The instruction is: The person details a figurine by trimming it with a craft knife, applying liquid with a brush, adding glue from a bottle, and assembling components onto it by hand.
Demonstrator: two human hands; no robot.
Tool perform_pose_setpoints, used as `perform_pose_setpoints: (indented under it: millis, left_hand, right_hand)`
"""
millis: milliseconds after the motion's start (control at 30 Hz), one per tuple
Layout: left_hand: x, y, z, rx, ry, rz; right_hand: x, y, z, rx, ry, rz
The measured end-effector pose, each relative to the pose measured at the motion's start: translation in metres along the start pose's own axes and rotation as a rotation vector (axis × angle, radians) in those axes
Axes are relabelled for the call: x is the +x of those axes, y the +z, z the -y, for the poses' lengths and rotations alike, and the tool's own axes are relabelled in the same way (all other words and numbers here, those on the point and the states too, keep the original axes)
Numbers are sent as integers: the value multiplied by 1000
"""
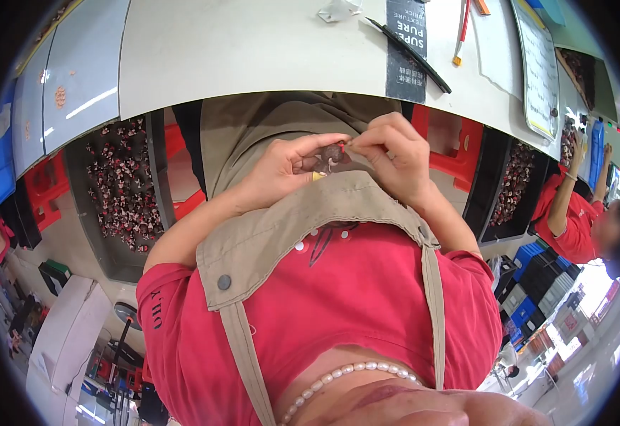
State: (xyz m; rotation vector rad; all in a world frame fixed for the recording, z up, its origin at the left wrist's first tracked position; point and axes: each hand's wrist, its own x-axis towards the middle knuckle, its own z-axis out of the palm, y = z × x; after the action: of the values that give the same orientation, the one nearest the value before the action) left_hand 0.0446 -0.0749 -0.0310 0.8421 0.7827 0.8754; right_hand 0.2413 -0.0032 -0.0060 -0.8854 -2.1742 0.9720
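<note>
My left hand (281, 165) holds a small dark brown figure (332, 153) with a red part and pale bits, between thumb and fingers above my lap. A yellow band shows by its fingers. My right hand (397, 150) is closed in a pinch at the right side of the figure, by its red part. Whatever lies between those right fingertips is too small to make out. Both hands are just off the near edge of the white table (253, 57).
A black pen (409, 55) lies across a dark printed card (405, 85), near a red brush (462, 35). Bins of small red-brown figures stand at left (127, 188) and right (514, 183). A co-worker in red (572, 220) is at far right.
</note>
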Motion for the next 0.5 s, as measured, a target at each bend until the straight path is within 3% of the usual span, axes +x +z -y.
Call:
perform_pose_setpoints:
  millis: [500]
  left_hand:
    - [2, -9, -9, -300, -45, 95]
  right_hand:
    - [10, -14, 3, 171, 102, 65]
